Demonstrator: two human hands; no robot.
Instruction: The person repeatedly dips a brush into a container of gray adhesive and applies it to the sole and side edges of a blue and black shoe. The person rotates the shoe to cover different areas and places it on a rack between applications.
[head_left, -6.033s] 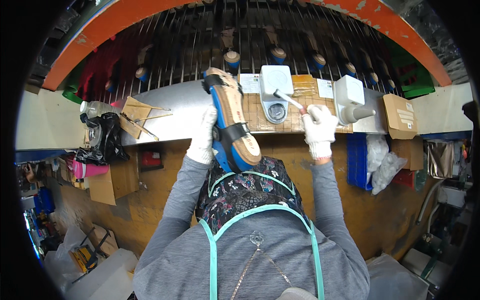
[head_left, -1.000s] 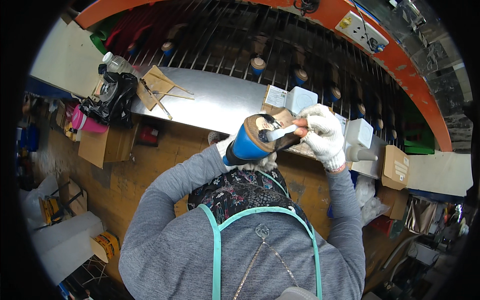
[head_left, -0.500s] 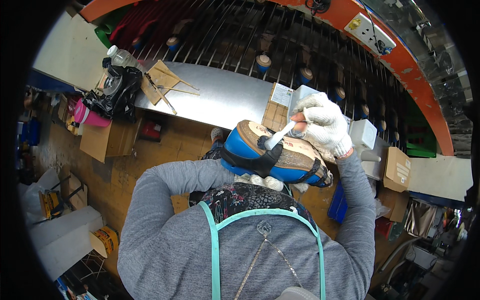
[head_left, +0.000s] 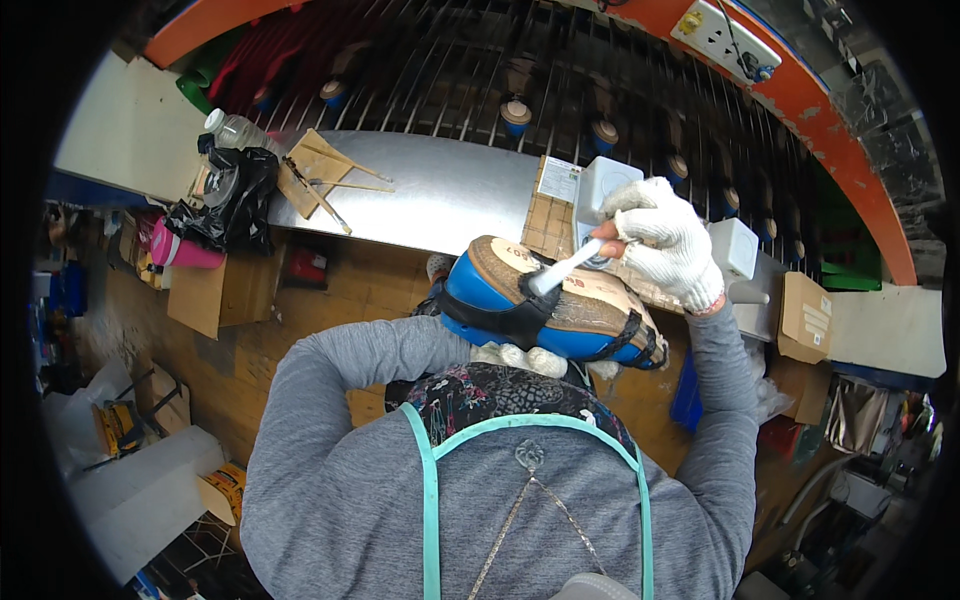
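Note:
A blue shoe last (head_left: 475, 282) lies sole up in front of my body, with a black upper (head_left: 515, 322) wrapped around it and its edges folded onto the tan sole. My left hand (head_left: 522, 358), in a white glove, is closed against the last's near side; most of it is hidden behind the last and my apron. In my right hand (head_left: 662, 240), gloved with bare fingertips showing, a white-handled brush (head_left: 568, 268) is pinched. Its tip touches the folded black edge near the middle of the sole.
A metal-topped bench (head_left: 440, 190) runs across ahead, carrying thin brushes on cardboard (head_left: 318, 165), a black plastic bag (head_left: 240, 190) and white containers (head_left: 735, 248). Beyond it, more blue lasts (head_left: 516, 115) stand among metal rods. A cardboard box (head_left: 225, 290) sits at left.
My right hand has shifted slightly right and down, and the brush points at a slightly different angle on the black edge. The whole view has turned a little; my left hand keeps its hold.

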